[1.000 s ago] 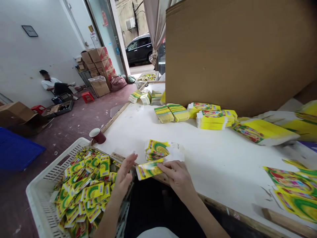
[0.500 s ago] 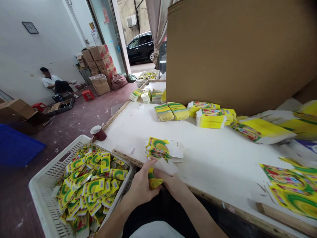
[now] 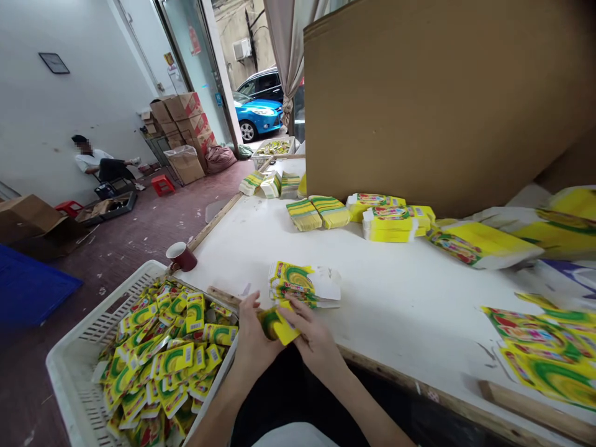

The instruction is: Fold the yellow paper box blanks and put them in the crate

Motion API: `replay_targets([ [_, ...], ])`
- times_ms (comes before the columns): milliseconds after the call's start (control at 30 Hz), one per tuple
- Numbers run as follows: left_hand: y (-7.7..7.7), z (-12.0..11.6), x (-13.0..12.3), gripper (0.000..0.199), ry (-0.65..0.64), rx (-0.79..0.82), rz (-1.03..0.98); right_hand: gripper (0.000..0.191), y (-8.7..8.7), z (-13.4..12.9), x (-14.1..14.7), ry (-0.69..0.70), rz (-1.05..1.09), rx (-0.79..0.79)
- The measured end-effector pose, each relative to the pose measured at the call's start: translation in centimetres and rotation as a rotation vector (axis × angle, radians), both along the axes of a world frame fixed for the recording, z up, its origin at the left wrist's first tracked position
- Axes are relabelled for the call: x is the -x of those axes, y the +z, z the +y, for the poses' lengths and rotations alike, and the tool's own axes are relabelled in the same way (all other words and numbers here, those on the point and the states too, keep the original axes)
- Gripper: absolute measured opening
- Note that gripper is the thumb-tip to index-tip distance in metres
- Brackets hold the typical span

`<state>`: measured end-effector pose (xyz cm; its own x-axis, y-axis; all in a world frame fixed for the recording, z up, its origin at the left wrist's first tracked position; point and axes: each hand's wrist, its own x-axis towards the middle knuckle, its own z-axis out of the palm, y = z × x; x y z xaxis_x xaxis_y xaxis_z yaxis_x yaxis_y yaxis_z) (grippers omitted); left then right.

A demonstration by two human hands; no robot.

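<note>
A small yellow-green carton [image 3: 284, 326] is held between both hands over the table's front edge. My left hand [image 3: 254, 341] grips its left side, with the index finger raised. On the carton's right side my right hand [image 3: 314, 338] closes with thumb and fingers. Just beyond the hands a stack of flat printed cartons [image 3: 302, 284] lies on the white table [image 3: 395, 304]. Left of my left hand, a white plastic basket [image 3: 63, 366] is heaped with yellow cartons [image 3: 172, 357].
A maroon mug [image 3: 185, 257] stands at the table's left corner. Carton bundles [image 3: 391, 223] line the back below a large cardboard sheet [image 3: 437, 105]. Flat cartons [image 3: 549, 354] and a wooden strip [image 3: 535, 406] lie at right. A person [image 3: 93, 158] sits far left.
The carton in my hands has turned, showing a yellow face where a white flap stuck out before. My left index finger has lifted. A blue car has come into view outside the door.
</note>
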<state>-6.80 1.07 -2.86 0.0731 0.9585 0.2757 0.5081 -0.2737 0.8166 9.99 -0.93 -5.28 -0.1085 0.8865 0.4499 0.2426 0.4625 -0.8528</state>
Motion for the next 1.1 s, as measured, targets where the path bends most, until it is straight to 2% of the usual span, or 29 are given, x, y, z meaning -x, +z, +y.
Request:
replay_targets([
  [33,-0.1,0.2,0.0,0.087,0.067,0.041,-0.06,0.054,-0.2,0.3,-0.3,-0.077,0.009,-0.014],
  [100,-0.1,0.4,0.1,0.079,0.092,0.164,-0.232,0.051,-0.4,0.8,-0.7,-0.17,0.007,-0.043],
  [167,0.1,0.7,0.3,0.068,0.063,0.25,-0.427,0.052,-0.5,1.1,-0.8,-0.162,-0.037,-0.093],
  [267,0.3,0.9,0.6,0.062,0.099,0.23,-0.615,0.051,-0.5,1.2,-0.5,-0.088,-0.124,-0.162],
  [400,0.1,1.0,1.2,0.057,0.141,0.192,-0.607,0.037,0.3,1.0,-0.7,-0.045,-0.175,-0.146],
  [533,-0.3,0.9,1.2,0.062,0.16,0.228,-0.642,0.03,1.7,0.7,-1.6,0.066,-0.254,-0.047],
  [600,-0.4,0.8,1.0,0.064,0.158,0.244,-0.686,0.028,2.1,0.5,-1.6,0.042,-0.242,-0.008],
  [733,0.1,0.8,0.6,0.063,0.169,0.246,-0.732,0.021,2.0,0.3,-0.8,-0.061,-0.157,-0.019],
  [867,1.0,1.0,1.1,0.066,0.18,0.22,-0.73,0.028,1.3,-0.1,-0.6,-0.003,-0.166,-0.028],
  [1000,1.0,0.9,1.2,0.065,0.158,0.251,-0.716,0.024,1.2,0.0,-1.4,0.06,-0.187,0.019],
  [1100,0.7,0.5,0.3,0.061,0.096,0.299,-0.71,0.03,1.4,0.3,-1.0,-0.06,-0.072,0.036],
])
